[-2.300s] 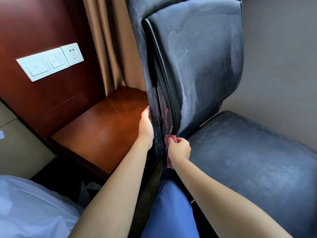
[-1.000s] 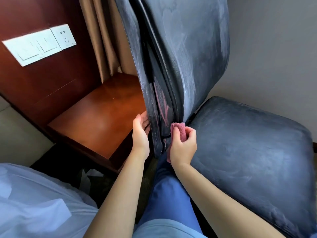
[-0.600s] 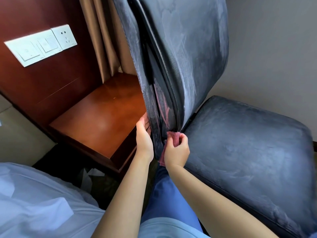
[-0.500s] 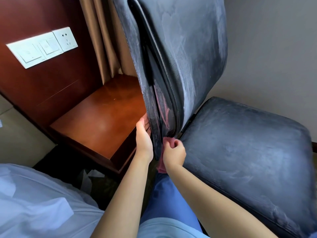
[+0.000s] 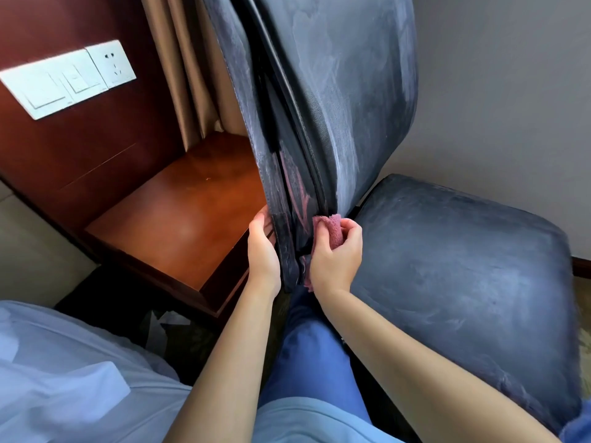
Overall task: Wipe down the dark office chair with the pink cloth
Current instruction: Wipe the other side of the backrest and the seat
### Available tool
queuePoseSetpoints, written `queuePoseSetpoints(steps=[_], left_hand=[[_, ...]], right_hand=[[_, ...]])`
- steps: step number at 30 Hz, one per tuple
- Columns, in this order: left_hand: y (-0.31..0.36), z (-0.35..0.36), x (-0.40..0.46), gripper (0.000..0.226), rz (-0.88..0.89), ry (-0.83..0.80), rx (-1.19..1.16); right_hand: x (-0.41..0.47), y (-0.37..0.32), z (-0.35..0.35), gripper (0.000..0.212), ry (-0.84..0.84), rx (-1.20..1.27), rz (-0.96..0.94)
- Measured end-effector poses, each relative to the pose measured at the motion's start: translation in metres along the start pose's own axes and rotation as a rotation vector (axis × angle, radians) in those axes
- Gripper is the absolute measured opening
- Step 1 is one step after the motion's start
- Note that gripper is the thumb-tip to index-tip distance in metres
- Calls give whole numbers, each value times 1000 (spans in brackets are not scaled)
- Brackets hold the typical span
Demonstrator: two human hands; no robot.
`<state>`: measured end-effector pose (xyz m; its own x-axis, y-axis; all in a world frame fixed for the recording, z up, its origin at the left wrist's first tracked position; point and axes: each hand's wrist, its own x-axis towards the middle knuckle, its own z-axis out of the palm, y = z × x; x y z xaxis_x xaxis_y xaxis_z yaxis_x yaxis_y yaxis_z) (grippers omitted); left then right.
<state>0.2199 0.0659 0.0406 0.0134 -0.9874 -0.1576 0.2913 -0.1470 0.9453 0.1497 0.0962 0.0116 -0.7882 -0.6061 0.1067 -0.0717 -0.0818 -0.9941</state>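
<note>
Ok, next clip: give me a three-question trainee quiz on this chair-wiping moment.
1. True or false: the right hand holds the pink cloth.
2. What does the left hand grip? A) wall socket B) backrest's lower edge C) curtain
3. Fill in: the cloth is pressed at the bottom of the ____, just above the seat.

Key: 1 true; 2 B; 3 backrest.

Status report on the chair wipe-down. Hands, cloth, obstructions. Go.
Left hand holds backrest edge. Right hand grips pink cloth, pressed at backrest base beside seat. Wooden side table close left, not blocking.
</note>
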Motion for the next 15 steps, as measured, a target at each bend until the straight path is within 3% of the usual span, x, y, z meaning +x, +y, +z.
queuePoseSetpoints(steps=[4,12,15], left_hand=[[0,0,2,42,-6,20,-12],[-1,-1,1,37,2,-24,7],[0,-1,0,33,10,-26,17]], right_hand=[[-4,17,0,8,-7,-66,-1],[-15,51,19,13,-47,-174,223],[-13,58,28,13,-147,-185,389]])
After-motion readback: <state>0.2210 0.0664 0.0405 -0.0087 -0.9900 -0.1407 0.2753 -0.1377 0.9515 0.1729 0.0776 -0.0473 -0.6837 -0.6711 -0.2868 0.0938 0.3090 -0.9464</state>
